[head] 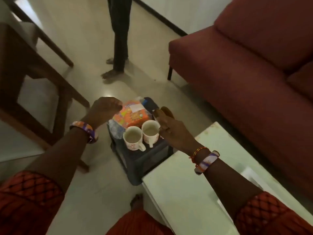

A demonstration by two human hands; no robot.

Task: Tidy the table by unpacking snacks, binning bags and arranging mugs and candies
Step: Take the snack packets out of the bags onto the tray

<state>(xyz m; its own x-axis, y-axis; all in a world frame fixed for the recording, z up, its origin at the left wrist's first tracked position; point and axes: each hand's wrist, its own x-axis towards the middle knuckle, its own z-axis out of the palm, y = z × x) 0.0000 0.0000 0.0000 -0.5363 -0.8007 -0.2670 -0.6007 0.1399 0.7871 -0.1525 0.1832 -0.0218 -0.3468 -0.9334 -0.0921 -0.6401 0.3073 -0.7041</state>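
Observation:
A small dark stool (140, 160) on the floor carries two white mugs (133, 139) (150, 132) side by side at its near edge, handles toward me. Behind them lies an orange snack pack in a clear plastic bag (133, 114), with a crumpled clear bag (115, 128) at its left. My left hand (103, 110) hovers over the stool's left side, fingers curled loosely and holding nothing. My right hand (171, 129) reaches in from the right, fingers spread, right beside the right mug; whether it touches the mug I cannot tell.
A white-topped table (194, 184) stands at the right front, touching the stool. A dark red sofa (245, 73) fills the right. A wooden chair (33, 82) stands at the left. Another person's legs (118, 39) stand on the pale floor beyond the stool.

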